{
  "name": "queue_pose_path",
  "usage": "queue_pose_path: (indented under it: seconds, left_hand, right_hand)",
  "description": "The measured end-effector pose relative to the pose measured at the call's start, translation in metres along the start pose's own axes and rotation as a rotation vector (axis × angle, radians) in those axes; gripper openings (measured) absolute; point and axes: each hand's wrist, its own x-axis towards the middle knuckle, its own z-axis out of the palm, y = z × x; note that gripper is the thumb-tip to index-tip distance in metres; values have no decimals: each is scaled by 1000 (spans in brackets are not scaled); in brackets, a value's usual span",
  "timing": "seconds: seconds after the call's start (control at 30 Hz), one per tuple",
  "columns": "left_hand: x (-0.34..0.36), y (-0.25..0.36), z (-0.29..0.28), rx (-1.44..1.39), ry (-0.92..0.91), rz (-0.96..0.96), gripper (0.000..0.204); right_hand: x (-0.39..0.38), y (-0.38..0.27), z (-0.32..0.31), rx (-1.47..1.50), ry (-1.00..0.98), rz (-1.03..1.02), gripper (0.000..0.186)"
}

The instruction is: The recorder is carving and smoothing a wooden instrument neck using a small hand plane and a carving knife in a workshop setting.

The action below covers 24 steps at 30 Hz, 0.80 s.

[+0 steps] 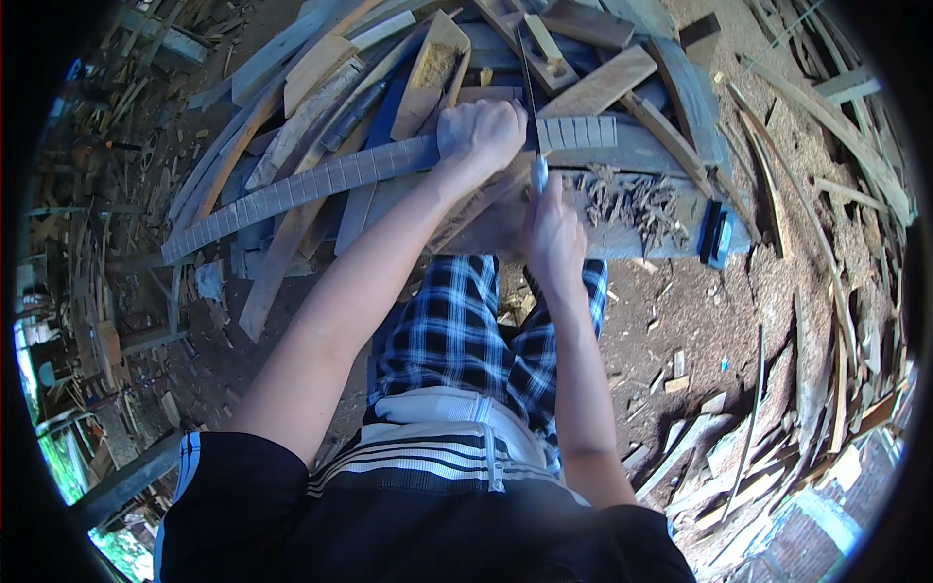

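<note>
A long wooden strip, crossed by evenly spaced lines, lies slantwise over the workbench. My left hand is closed on it near its right end, fingers curled over the wood. In my right hand is a hand saw, gripped by its handle with the narrow blade pointing away from me. The blade crosses the strip just right of my left hand; whether it has cut into the wood I cannot make out. Dark wood scraps lie heaped on the bench to the right of the saw.
Loose boards and offcuts, among them a hollowed wooden block and a pale board, crowd the bench's far side. A blue and black object sits at its right end. Long wood pieces and chips cover the ground to the right.
</note>
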Motion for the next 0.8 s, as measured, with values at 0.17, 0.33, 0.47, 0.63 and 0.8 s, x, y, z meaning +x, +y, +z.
queue_pose_path:
  seconds: [0.17,0.33,0.47,0.63,0.8]
  left_hand:
    - [-1,2,-2,-28,-32,26,50]
    - [4,1,-2,-20,31,16,48]
    - [3,-1,4,-29,-9,10,51]
    - [0,-1,-2,-25,2,27,50]
    - [2,2,3,-50,-13,34,51]
  right_hand:
    - [-37,14,-7,-17,-85,8,22]
    - [11,3,-2,-5,-28,-54,30]
    - [-14,9,1,1,-4,-31,25]
    - [-37,10,-9,-21,-96,40,22]
    - [18,0,0,6,44,-63,30]
